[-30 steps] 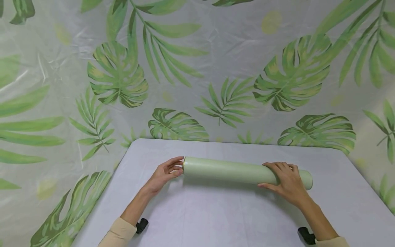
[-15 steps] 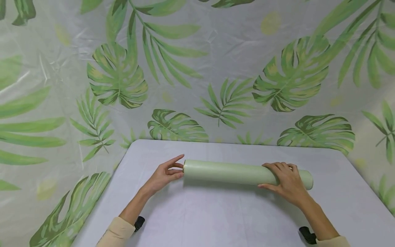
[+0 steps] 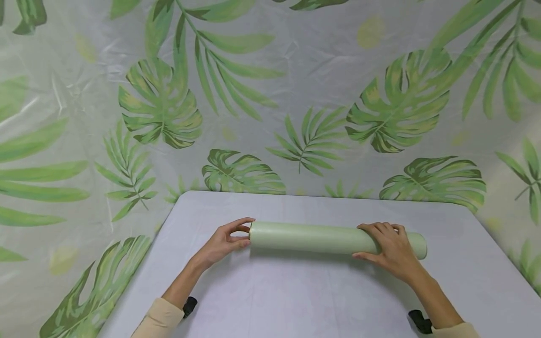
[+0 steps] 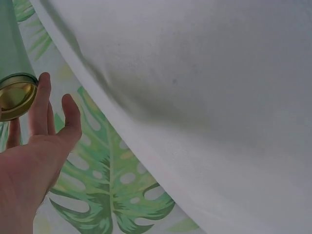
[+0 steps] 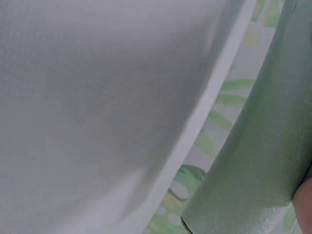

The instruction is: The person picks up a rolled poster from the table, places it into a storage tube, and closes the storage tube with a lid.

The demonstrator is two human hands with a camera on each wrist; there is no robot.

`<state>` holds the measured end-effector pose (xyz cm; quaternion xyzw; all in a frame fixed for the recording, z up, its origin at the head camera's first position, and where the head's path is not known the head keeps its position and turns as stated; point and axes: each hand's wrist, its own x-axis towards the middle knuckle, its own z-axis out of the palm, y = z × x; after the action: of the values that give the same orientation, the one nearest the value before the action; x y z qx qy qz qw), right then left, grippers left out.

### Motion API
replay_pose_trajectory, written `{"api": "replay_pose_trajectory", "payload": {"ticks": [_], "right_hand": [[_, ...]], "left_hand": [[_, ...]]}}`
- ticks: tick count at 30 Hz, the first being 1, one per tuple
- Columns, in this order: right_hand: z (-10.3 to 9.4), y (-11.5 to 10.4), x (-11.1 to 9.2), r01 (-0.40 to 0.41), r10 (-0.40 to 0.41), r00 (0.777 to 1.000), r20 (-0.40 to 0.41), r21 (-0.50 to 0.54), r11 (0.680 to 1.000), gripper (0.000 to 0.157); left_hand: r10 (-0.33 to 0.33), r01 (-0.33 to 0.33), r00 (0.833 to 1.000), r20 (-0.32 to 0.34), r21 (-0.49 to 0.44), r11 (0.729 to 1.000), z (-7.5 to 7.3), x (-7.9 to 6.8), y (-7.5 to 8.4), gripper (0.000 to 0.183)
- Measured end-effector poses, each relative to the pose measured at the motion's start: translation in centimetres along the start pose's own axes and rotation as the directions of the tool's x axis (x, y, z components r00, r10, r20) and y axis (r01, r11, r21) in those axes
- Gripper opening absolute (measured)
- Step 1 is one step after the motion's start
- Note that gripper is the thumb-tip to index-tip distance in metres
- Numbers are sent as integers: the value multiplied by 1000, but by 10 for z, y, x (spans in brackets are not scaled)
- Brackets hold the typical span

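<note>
A long pale green roll (image 3: 313, 237) lies lengthwise across the white table (image 3: 296, 295). My left hand (image 3: 242, 232) sits at its left end, index finger arched over the rim and thumb against the end. The left wrist view shows those fingers (image 4: 40, 105) fairly straight beside the roll's gold end cap (image 4: 17, 95). My right hand (image 3: 376, 243) grips the roll near its right end, fingers curled over the top and thumb below. In the right wrist view the roll (image 5: 258, 161) fills the right side, with only a sliver of that hand showing.
A leaf-printed plastic sheet (image 3: 270, 94) hangs behind and around the table. The table's far edge (image 3: 321, 193) runs just beyond the roll. Black wrist mounts show at my left cuff (image 3: 189, 306) and right cuff (image 3: 418, 321).
My left index finger, stretched out half a second ago, has curled down over the roll's left end. The roll and the right hand have barely moved.
</note>
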<state>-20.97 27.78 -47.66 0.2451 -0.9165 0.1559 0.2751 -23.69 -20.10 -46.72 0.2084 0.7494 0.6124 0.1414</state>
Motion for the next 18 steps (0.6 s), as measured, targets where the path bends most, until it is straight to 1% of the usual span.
{"api": "replay_pose_trajectory", "payload": {"ticks": [5, 10, 14, 18], "right_hand": [[-1, -1, 2, 6, -6, 1000, 0, -4, 1000, 76], [-2, -2, 4, 13, -13, 1000, 21, -1, 1000, 74], [0, -2, 4, 16, -16, 999, 28, 5, 1000, 74], [0, -3, 5, 36, -36, 999, 23, 8, 999, 74]], "left_hand": [[21, -21, 1000, -1, -23, 1000, 2, -1, -4, 63], [35, -36, 998, -49, -26, 999, 3, -2, -9, 61], [45, -48, 998, -51, -61, 997, 4, -2, -11, 61], [44, -48, 998, -39, -122, 991, 6, -3, -13, 60]]}}
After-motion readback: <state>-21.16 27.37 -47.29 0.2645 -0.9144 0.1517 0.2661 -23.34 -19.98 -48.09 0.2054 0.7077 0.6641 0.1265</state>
